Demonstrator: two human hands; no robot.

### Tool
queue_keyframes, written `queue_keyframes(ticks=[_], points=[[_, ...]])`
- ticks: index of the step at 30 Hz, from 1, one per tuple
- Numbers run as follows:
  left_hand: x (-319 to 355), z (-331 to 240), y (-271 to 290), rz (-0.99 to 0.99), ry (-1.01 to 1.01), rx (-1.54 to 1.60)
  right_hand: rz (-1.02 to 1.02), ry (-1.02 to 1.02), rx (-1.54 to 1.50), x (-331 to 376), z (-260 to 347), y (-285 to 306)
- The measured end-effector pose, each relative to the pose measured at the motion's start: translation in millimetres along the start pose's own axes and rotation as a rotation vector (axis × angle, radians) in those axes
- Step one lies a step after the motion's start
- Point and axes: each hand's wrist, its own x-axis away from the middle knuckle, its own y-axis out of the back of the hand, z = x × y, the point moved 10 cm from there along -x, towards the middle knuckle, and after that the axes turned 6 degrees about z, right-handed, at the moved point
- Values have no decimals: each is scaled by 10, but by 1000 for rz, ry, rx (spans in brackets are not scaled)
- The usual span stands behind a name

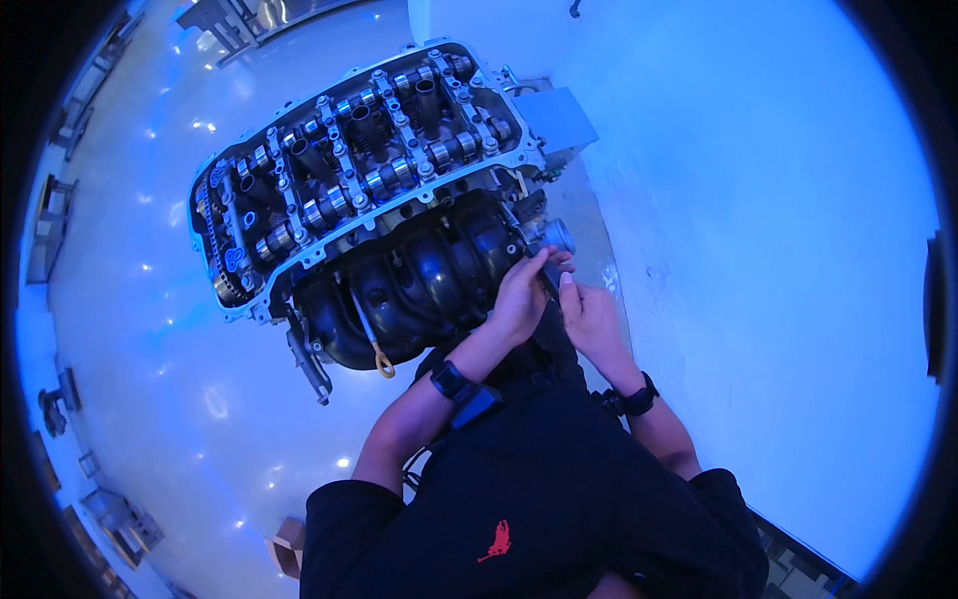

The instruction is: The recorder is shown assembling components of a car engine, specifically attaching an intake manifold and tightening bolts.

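A car engine [374, 150] stands in front of me with its top uncovered, so the camshafts and valve gear show. Along its near side runs a black plastic intake manifold [424, 275], with a round metal throttle body [557, 236] at its right end. Just below that throttle body, my left hand [521, 299] has its fingers curled inward. Close beside it, my right hand [593, 321] is closed with the thumb up. Something dark and narrow shows between the hands; its kind is too hidden to tell. A dipstick with a yellow loop handle [384, 363] sticks out of the manifold side.
A white wall [758, 250] rises close on my right. Behind the engine's right end is a pale box-shaped part [555, 125]. A metal table [244, 25] stands at the far left, and an open cardboard box [287, 544] lies on the glossy floor [150, 329].
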Motion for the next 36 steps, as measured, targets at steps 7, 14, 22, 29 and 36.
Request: queue_keyframes(ticks=[7, 14, 22, 29, 36], points=[[98, 55, -75, 174, 33, 17, -60, -26, -395, 66, 7, 42], [53, -4, -110, 87, 58, 54, 186, -209, -612, 62, -194, -219], [102, 33, 59, 56, -27, -11, -81, 212, 148, 125, 362, 125], [98, 40, 12, -26, 11, -123, -32, 68, 62, 52, 127, 35], [128, 54, 40, -180, 64, -209, -62, -74, -342, 49, -252, -141]])
